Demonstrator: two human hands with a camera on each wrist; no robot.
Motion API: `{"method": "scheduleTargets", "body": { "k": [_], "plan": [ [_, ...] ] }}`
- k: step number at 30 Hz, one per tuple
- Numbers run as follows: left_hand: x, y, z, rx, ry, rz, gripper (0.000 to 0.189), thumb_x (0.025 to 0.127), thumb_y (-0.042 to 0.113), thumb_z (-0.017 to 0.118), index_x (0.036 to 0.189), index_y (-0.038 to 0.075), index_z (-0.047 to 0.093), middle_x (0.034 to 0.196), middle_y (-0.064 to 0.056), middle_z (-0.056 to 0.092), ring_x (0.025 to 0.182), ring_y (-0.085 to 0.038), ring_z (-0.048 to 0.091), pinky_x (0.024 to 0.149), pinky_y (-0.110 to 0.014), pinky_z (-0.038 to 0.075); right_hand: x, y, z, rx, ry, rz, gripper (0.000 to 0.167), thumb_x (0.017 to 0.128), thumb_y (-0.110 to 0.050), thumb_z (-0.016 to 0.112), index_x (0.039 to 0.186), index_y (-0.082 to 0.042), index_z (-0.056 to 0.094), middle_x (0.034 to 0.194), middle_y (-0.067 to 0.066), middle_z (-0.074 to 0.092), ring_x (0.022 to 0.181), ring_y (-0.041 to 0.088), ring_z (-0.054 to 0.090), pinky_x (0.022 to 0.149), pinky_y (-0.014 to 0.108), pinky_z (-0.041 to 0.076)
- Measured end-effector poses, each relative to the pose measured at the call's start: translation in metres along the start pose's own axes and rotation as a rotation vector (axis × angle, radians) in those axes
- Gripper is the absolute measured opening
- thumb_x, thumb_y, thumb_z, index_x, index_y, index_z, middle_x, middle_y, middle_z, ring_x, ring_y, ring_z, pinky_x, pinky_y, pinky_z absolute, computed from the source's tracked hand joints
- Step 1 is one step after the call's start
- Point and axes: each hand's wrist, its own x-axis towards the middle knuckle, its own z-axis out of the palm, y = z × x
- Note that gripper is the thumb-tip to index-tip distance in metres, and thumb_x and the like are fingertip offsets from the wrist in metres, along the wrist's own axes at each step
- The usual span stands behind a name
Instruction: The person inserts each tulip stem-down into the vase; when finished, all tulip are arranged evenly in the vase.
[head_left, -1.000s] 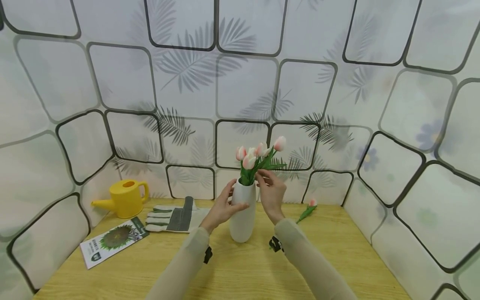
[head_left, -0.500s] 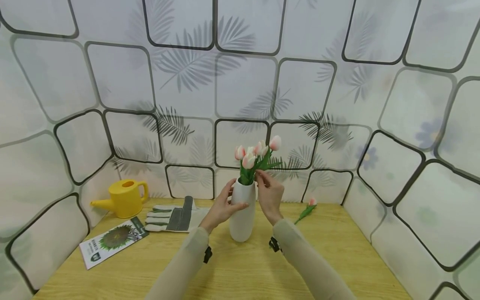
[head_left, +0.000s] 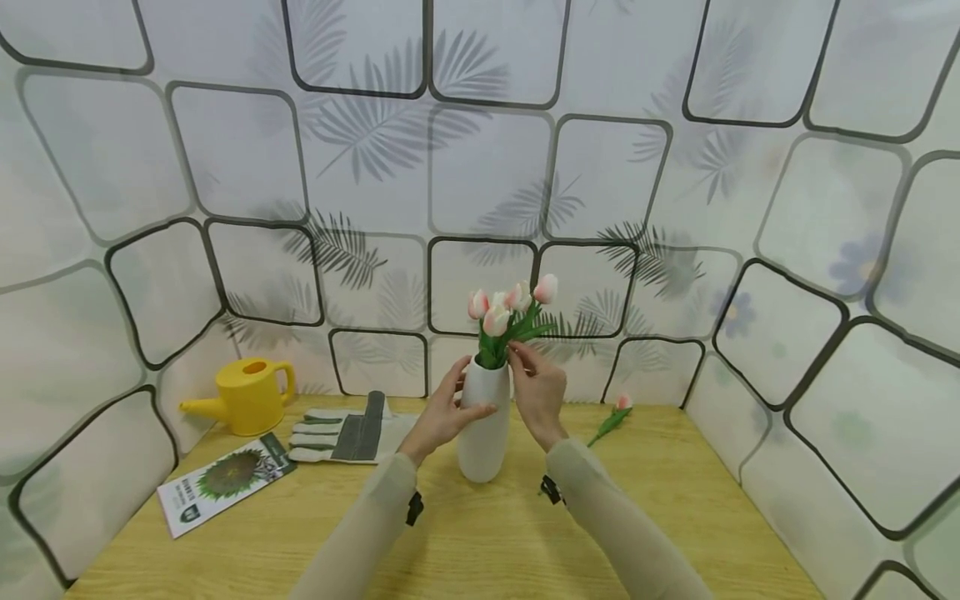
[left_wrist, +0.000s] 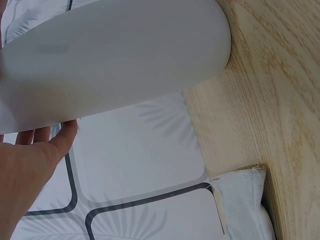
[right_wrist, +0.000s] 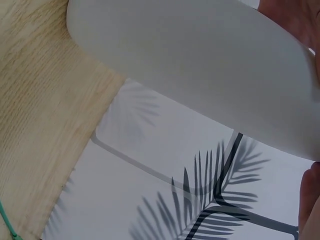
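Note:
A white vase (head_left: pixel 482 433) stands upright on the wooden table (head_left: pixel 675 517), with several pink tulips (head_left: pixel 510 310) in its mouth. My left hand (head_left: pixel 447 407) grips the vase's neck from the left, thumb across the front. My right hand (head_left: pixel 536 388) pinches the green stems just above the rim on the right. In the left wrist view the vase (left_wrist: pixel 115 60) fills the top, and my left hand (left_wrist: pixel 30 165) is at the lower left. The right wrist view shows the vase (right_wrist: pixel 200 75) close up, with fingertips (right_wrist: pixel 310 200) at the right edge.
One loose tulip (head_left: pixel 613 419) lies on the table to the right of the vase. To the left lie work gloves (head_left: pixel 345 433), a seed packet (head_left: pixel 221 483) and a yellow watering can (head_left: pixel 251 397). Patterned walls (head_left: pixel 825 375) close in the table at the back and on both sides.
My right hand and the tallest tulip have shifted slightly left, closer to the bunch. My left hand has kept its hold on the vase, which has not moved.

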Motion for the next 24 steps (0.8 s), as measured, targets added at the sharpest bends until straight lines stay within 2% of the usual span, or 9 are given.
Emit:
{"method": "scheduleTargets", "body": {
  "k": [5, 9, 15, 18, 22, 24],
  "plan": [
    [-0.002, 0.001, 0.000, -0.001, -0.007, -0.009, 0.093, 0.084, 0.034, 0.079, 0.156, 0.030, 0.021, 0.148, -0.012, 0.041, 0.134, -0.031, 0.045, 0.105, -0.055, 0.043, -0.008, 0.003, -0.005, 0.016, -0.080, -0.006, 0.023, 0.099, -0.015, 0.060, 0.117, -0.011, 0.074, 0.111, 0.011, 0.073, 0.084, 0.025, 0.074, 0.066, 0.037, 0.060],
    [-0.002, 0.002, 0.000, -0.003, -0.017, -0.007, 0.093, 0.084, 0.034, 0.078, 0.156, 0.030, 0.020, 0.148, -0.012, 0.041, 0.134, -0.032, 0.044, 0.105, -0.055, 0.043, -0.012, 0.008, -0.012, 0.136, -0.112, 0.023, 0.026, 0.099, -0.010, 0.058, 0.121, -0.008, 0.071, 0.115, 0.014, 0.071, 0.089, 0.027, 0.074, 0.069, 0.033, 0.060],
    [0.000, 0.000, -0.001, 0.014, -0.007, -0.006, 0.094, 0.084, 0.034, 0.079, 0.157, 0.029, 0.020, 0.148, -0.012, 0.042, 0.133, -0.031, 0.046, 0.104, -0.055, 0.044, -0.012, 0.020, -0.024, 0.348, -0.172, 0.197, 0.025, 0.099, -0.009, 0.057, 0.119, 0.002, 0.069, 0.107, 0.023, 0.072, 0.092, 0.032, 0.072, 0.070, 0.030, 0.060],
    [0.000, -0.001, -0.001, 0.018, -0.007, -0.001, 0.095, 0.084, 0.035, 0.079, 0.157, 0.027, 0.020, 0.148, -0.013, 0.042, 0.133, -0.032, 0.046, 0.103, -0.055, 0.044, -0.011, 0.030, -0.030, 0.383, -0.260, 0.292, 0.025, 0.099, -0.007, 0.057, 0.118, 0.006, 0.067, 0.105, 0.028, 0.070, 0.090, 0.032, 0.072, 0.072, 0.033, 0.061],
    [-0.001, 0.000, -0.001, 0.013, -0.011, -0.001, 0.095, 0.084, 0.036, 0.079, 0.157, 0.026, 0.020, 0.148, -0.013, 0.042, 0.133, -0.032, 0.046, 0.103, -0.056, 0.044, -0.010, 0.040, -0.041, 0.391, -0.404, 0.394, 0.024, 0.099, -0.008, 0.058, 0.117, 0.005, 0.067, 0.108, 0.031, 0.068, 0.089, 0.023, 0.072, 0.076, 0.032, 0.060],
    [-0.001, 0.000, -0.001, 0.010, -0.015, -0.002, 0.095, 0.084, 0.036, 0.079, 0.157, 0.027, 0.020, 0.148, -0.013, 0.042, 0.133, -0.032, 0.046, 0.103, -0.055, 0.044, -0.011, 0.045, -0.046, 0.391, -0.457, 0.419, 0.026, 0.099, -0.011, 0.059, 0.118, 0.005, 0.067, 0.109, 0.031, 0.067, 0.089, 0.018, 0.071, 0.076, 0.031, 0.060]
  ]
}}
